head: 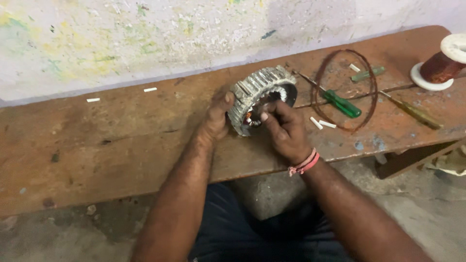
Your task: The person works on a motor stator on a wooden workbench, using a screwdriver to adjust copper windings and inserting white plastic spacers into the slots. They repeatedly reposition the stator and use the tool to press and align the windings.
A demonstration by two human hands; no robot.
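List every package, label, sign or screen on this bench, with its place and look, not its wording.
None in view: no package, label, sign or screen.
Nearest to packaging: a wire spool, far right of the wooden bench, white flanges, copper-brown winding.
The hands hold a bare grey metal stator core, unlabelled.

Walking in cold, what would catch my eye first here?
The ribbed grey metal ring with slotted inner teeth, standing on edge mid-bench, gripped by the left hand while the right hand works inside it. To its right lie a green-handled screwdriver and a loop of copper wire on the worn wooden bench.
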